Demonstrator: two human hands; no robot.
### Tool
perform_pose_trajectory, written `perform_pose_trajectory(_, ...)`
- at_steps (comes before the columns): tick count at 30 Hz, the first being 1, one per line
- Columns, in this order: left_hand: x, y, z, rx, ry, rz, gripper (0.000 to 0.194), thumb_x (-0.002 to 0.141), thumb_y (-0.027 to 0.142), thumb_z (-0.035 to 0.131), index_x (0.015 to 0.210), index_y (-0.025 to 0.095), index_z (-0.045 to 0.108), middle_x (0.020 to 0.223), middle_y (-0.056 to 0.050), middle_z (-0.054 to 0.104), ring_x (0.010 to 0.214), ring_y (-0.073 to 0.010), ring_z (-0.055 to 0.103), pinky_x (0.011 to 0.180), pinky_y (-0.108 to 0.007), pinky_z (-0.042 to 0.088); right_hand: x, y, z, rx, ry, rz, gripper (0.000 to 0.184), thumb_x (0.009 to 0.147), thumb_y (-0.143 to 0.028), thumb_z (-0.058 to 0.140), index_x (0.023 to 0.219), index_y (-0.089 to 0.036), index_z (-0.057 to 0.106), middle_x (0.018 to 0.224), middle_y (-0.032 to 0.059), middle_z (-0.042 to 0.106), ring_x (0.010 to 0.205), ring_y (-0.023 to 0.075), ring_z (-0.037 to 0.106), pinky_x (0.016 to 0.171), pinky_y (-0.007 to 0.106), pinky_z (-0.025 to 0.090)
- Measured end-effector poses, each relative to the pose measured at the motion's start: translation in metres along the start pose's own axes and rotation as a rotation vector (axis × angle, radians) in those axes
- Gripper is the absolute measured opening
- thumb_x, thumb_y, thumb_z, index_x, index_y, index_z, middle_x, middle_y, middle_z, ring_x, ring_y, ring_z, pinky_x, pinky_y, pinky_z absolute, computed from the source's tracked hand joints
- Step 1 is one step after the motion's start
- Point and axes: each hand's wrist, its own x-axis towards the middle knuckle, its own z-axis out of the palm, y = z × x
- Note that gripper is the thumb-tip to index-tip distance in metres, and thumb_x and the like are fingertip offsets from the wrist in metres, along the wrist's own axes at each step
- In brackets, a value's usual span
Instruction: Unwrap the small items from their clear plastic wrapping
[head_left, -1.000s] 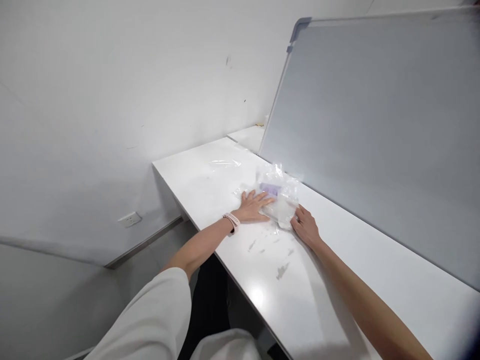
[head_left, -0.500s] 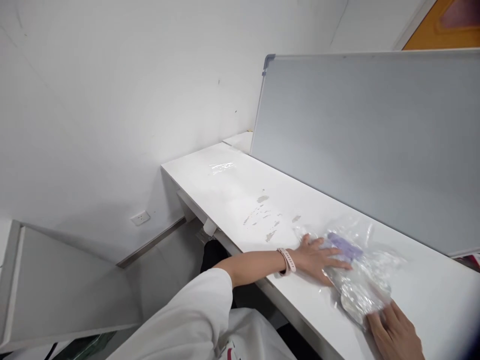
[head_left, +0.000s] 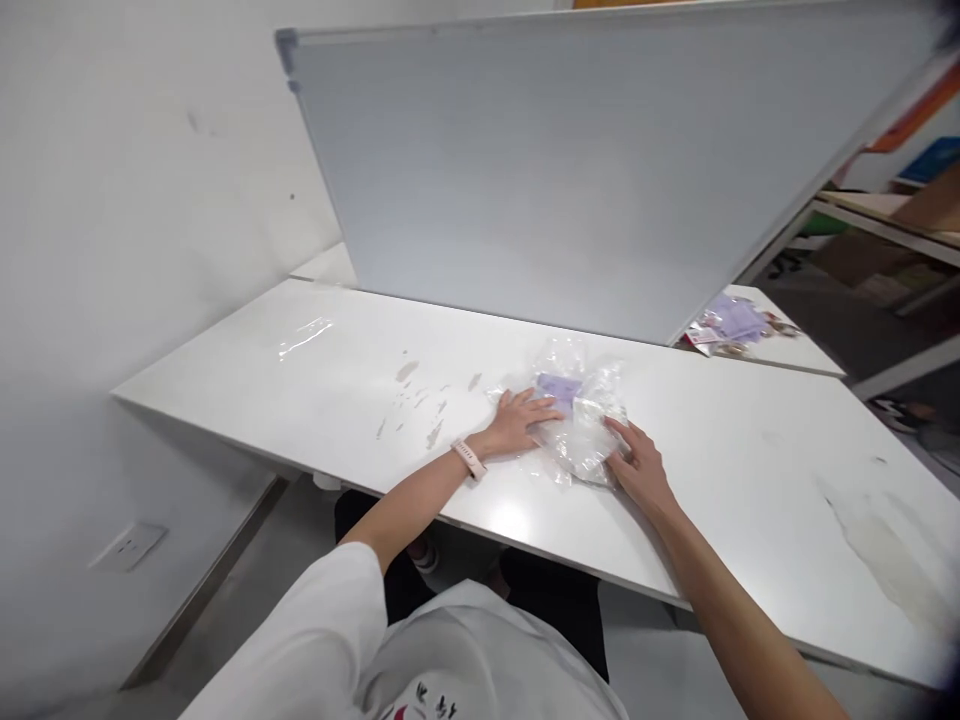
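Observation:
A crinkled clear plastic bag [head_left: 589, 440] lies on the white table [head_left: 360, 400] in front of me. A purple piece [head_left: 559, 390] shows through its upper left part, and the rest of its contents are hard to make out. My left hand [head_left: 517, 420], with a pale pink band [head_left: 469, 459] on the wrist, rests flat over the bag's left side, fingers spread. At the right edge, my right hand [head_left: 641, 468] holds the bag between thumb and curved fingers.
Behind the table's far edge stands a large whiteboard [head_left: 525, 170]. More purple packets [head_left: 735, 318] lie on a surface behind it at the right, near shelves [head_left: 900, 225]. A wall socket [head_left: 129, 547] is low on the left. Worn patches mark the tabletop.
My view has swung to the right, bringing the packets and shelves into sight. Both hands remain at the bag, the left still spread on it and the right at its right edge.

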Motion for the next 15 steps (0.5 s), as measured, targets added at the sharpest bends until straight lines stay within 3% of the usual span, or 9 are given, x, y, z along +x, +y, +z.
perform_pose_trajectory(3,-0.004,-0.006,-0.005,-0.076,0.134,-0.108,0.051,0.087,0.030,0.065,0.137,0.036,0.057,0.153,0.003,0.049,0.149,-0.0270,0.030,0.123,-0.055,0.010,0.020,-0.001,0.001,0.056,0.024,0.068,0.057,0.079,-0.048,0.055,0.132,-0.029,0.064,0.143,0.0090,0.054,0.136,0.0302,0.046,0.113,0.051,0.037)
perform_pose_trajectory(6,-0.005,-0.011,-0.010,-0.201,0.337,-0.173,0.042,0.089,0.027,0.065,0.131,0.030,0.063,0.140,-0.001,0.062,0.136,-0.0230,0.048,0.120,-0.041,0.026,0.034,-0.004,0.002,0.082,0.098,0.158,0.059,0.080,-0.061,0.058,0.129,-0.029,0.066,0.145,0.0099,0.052,0.139,0.0307,0.042,0.117,0.054,0.029)
perform_pose_trajectory(10,-0.003,-0.021,-0.025,-0.436,0.529,-0.275,0.028,0.094,0.038,0.059,0.115,0.023,0.070,0.115,-0.003,0.073,0.108,-0.0201,0.065,0.095,-0.029,0.047,0.036,-0.005,0.002,0.144,0.159,0.163,0.061,0.084,-0.064,0.057,0.131,-0.027,0.064,0.147,0.0106,0.051,0.139,0.0303,0.041,0.115,0.053,0.033)
perform_pose_trajectory(13,0.003,-0.023,-0.050,-0.549,0.710,-0.377,0.025,0.093,0.043,0.061,0.097,0.019,0.070,0.088,-0.001,0.071,0.087,-0.0169,0.065,0.076,-0.024,0.047,0.033,-0.011,-0.001,0.122,0.283,0.105,0.059,0.087,-0.061,0.056,0.131,-0.023,0.063,0.147,0.0122,0.051,0.138,0.0318,0.041,0.111,0.054,0.038)
perform_pose_trajectory(15,0.010,-0.019,-0.071,-0.662,0.849,-0.349,0.026,0.093,0.044,0.062,0.094,0.018,0.067,0.083,-0.001,0.068,0.080,-0.0145,0.063,0.071,-0.023,0.047,0.030,-0.021,-0.008,0.058,0.430,0.034,0.053,0.089,-0.056,0.054,0.130,-0.023,0.063,0.146,0.0122,0.051,0.137,0.0324,0.042,0.110,0.056,0.038)
